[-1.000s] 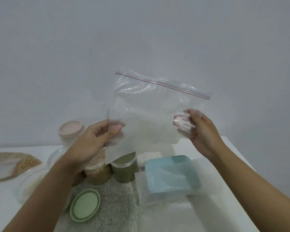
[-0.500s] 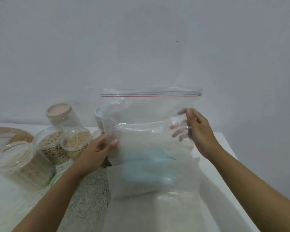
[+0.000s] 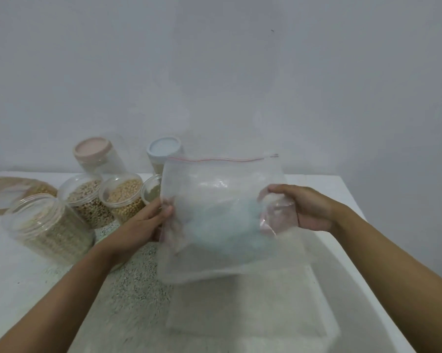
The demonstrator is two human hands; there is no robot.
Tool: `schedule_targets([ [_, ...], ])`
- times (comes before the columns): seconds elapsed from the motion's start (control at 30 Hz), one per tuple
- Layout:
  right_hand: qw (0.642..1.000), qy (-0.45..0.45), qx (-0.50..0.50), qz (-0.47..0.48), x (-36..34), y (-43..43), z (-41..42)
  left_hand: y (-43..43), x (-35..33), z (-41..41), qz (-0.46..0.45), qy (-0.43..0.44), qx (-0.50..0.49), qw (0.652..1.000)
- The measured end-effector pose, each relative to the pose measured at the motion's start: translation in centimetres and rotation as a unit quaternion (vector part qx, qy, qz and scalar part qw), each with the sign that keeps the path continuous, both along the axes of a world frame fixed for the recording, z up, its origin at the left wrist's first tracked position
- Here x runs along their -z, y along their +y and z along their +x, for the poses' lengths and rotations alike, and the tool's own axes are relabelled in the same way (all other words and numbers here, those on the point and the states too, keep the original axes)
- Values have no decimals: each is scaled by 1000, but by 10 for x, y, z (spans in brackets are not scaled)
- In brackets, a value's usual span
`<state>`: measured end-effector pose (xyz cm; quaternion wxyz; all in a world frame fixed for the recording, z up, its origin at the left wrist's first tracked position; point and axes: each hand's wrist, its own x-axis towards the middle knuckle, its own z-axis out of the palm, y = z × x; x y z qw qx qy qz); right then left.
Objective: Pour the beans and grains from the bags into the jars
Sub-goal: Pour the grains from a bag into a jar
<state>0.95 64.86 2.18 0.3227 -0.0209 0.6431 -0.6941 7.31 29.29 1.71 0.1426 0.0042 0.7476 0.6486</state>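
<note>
An empty clear zip bag [image 3: 222, 200] with a red seal line hangs low over the table, held by both sides. My left hand [image 3: 143, 222] pinches its left edge and my right hand [image 3: 304, 207] grips its right edge. Through the plastic a blue shape shows below. To the left stand several open jars: one with pale grains [image 3: 49, 230], one with beige beans [image 3: 87, 200], one with yellowish beans [image 3: 124, 197], and one with green grains [image 3: 151, 192], partly hidden by the bag.
A pink-lidded jar [image 3: 95, 156] and a blue-lidded jar [image 3: 164, 151] stand at the back by the wall. A bag with brown grains [image 3: 8, 189] lies far left. More clear bags [image 3: 245, 309] lie flat on the white table [image 3: 355, 225], beside a speckled mat [image 3: 136, 276].
Both hands have lowered the empty bag from chest height down toward the flat bags. The view has dropped and shifted, so more jars show on the left.
</note>
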Motion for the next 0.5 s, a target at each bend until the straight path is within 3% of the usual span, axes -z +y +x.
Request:
schedule_targets([
  [0.13, 993, -5, -73, 95, 17, 5, 11, -15, 17, 4, -48, -84, 68, 993],
  [0.23, 984, 5, -85, 159, 25, 12, 19, -25, 35, 7, -108, -100, 114, 982],
  [0.5, 979, 24, 158, 130, 40, 12, 11, -24, 46, 3, -201, -70, 179, 961],
])
